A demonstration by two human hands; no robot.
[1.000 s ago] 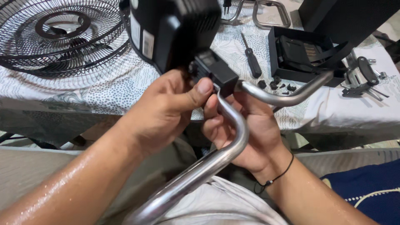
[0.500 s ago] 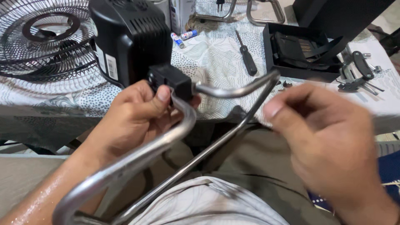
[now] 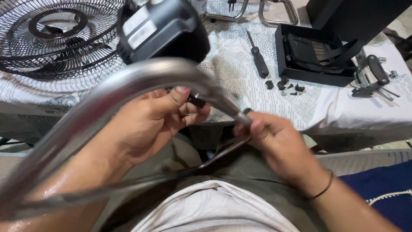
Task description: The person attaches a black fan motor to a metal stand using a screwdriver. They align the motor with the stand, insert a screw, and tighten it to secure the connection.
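Note:
My left hand [image 3: 148,122] grips the black joint under the black fan motor housing [image 3: 165,28], which is tilted up over the table edge. A bent chrome tube stand [image 3: 128,83], blurred by motion, arcs across the front of my left hand. Near the end of that tube, my right hand [image 3: 274,141] pinches it just below the table edge. A thinner rod of the same stand [image 3: 214,159] runs across my lap.
A black wire fan grille [image 3: 56,38] lies at the left of the patterned tablecloth [image 3: 240,73]. A black screwdriver [image 3: 257,58], small black screws [image 3: 285,86], an open black box [image 3: 317,56], a multi-tool [image 3: 373,77] and another chrome stand [image 3: 274,13] are on the table.
The motor housing and chrome stand have swung, the tube now arcing over my left hand. My right hand came back from the free air at right and took hold of the tube.

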